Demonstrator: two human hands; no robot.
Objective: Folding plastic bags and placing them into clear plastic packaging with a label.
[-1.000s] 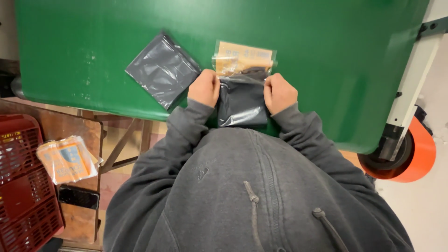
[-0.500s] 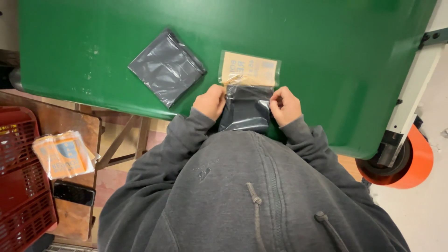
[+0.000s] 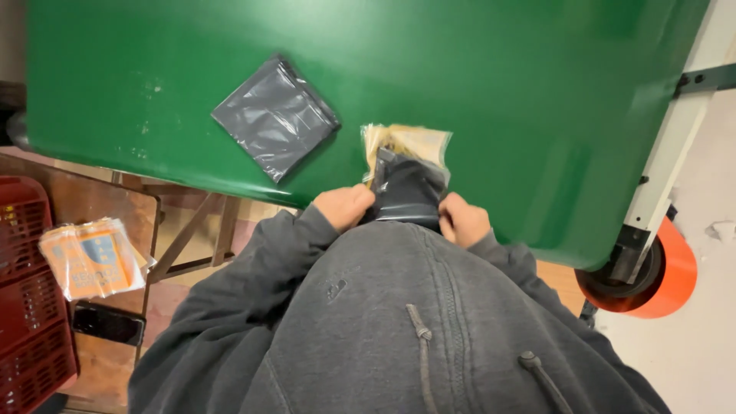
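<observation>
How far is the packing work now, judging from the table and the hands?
One dark grey bag lies flat and closed on the green table, so it looks finished. In hand: the left hand and right hand grip a second dark bag, with a clear yellowish packet partly inside its mouth. Left: that packet is not fully in, and more orange packets wait on the side shelf.

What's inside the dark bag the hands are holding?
A clear packet with tan contents sticks out of the dark grey plastic bag, gripped by the left hand and right hand over the green table. The packet's lower part is covered.
</observation>
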